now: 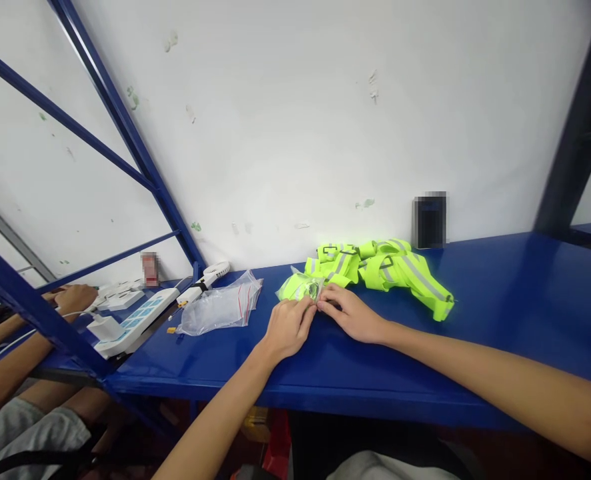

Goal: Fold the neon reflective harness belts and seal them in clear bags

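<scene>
Both hands meet over a clear plastic bag (281, 289) on the blue table, with a folded neon-yellow reflective strap (295, 288) inside it. My left hand (289, 327) pinches the bag's near edge with its fingertips. From the other side, my right hand (351, 313) also grips that edge, thumb and fingers together. Just behind the bag lies a heap of neon-yellow reflective straps (395, 270) with grey stripes and dark buckles. One strap end trails off to the right. Left of my hands rests a stack of clear zip bags (220, 308) with red lines.
A white power strip (138, 323) and a small white fan (215, 270) are at the left, by the blue metal frame (125, 153). Against the wall stands a blurred dark object (430, 220). Another person's hands (73, 298) are beyond the frame. The blue table (375, 383) has its edge near me.
</scene>
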Demonstrator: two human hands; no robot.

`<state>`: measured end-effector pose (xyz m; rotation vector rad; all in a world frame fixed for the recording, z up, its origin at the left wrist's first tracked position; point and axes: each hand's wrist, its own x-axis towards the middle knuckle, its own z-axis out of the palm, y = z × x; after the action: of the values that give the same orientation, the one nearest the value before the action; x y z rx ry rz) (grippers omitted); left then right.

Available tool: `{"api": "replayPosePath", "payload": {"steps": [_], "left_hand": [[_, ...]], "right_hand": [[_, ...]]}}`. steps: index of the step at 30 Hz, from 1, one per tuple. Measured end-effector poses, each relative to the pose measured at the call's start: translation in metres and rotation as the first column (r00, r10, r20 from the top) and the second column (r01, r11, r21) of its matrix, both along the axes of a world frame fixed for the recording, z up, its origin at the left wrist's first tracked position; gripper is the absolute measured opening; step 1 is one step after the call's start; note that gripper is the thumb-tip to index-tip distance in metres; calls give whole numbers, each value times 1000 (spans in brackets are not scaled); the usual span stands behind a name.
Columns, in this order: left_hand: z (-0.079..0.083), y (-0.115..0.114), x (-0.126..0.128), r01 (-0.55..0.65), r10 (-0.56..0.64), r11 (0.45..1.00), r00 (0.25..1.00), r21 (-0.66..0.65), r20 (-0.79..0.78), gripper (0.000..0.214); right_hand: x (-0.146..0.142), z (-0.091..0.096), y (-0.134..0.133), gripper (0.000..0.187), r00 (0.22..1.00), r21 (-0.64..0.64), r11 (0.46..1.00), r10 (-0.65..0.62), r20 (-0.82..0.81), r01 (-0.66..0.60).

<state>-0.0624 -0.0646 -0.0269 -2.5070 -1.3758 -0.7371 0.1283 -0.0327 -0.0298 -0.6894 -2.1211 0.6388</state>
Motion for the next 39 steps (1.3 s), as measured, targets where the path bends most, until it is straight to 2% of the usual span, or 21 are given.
{"api": "replayPosePath", "payload": {"steps": [4, 10, 12, 14, 16, 20, 23, 26, 28, 29, 32, 36, 39], "left_hand": [[1, 1, 2, 32, -34, 997, 999, 73, 24, 22], [2, -2, 3, 136, -119, 989, 967, -61, 226, 21], [0, -3, 0, 120, -99, 992, 930, -37, 354, 24], [-2, -3, -5, 80, -61, 997, 862, -16, 503, 28], [-3, -2, -8, 49, -37, 999, 811, -6, 583, 32], [-4, 4, -13, 5, -53, 996, 824, 87, 564, 31], [-3, 12, -17, -145, 65, 984, 827, 101, 558, 29], [-5, 20, -23, -212, 201, 977, 848, -33, 490, 43], [-8, 24, -25, -184, 236, 971, 856, -155, 460, 51], [-9, 26, -26, -161, 238, 966, 854, -200, 463, 55], [-13, 29, -25, -89, 201, 967, 839, -237, 505, 65], [-16, 31, -25, -62, 164, 975, 844, -211, 510, 68], [-16, 30, -26, -64, 159, 977, 858, -204, 489, 63]], "right_hand": [[-3, 0, 0, 17, 997, -37, 999, -12, -70, 9], [-8, 9, -2, 20, 994, -58, 998, 27, -110, -34], [-6, 10, 1, 22, 989, -63, 998, 20, -145, -29], [-3, 9, 6, 24, 983, -91, 996, -16, -182, -1], [0, 7, 11, 27, 979, -107, 994, -49, -196, 28], [2, 5, 10, 28, 964, -81, 994, -87, -252, 68], [5, 6, 7, 25, 960, -32, 996, -87, -268, 81], [14, 4, 7, 21, 988, 213, 975, -37, -151, 69], [21, 2, 9, 17, 996, 358, 932, -16, -87, 47], [24, 0, 10, 21, 998, 394, 918, -27, -60, 48], [28, -1, 8, 36, 991, 380, 918, -134, 21, 116], [28, 3, 0, 19, 973, 246, 948, -222, 54, 203], [29, 4, -5, 26, 968, 209, 955, -233, 89, 210]]}}
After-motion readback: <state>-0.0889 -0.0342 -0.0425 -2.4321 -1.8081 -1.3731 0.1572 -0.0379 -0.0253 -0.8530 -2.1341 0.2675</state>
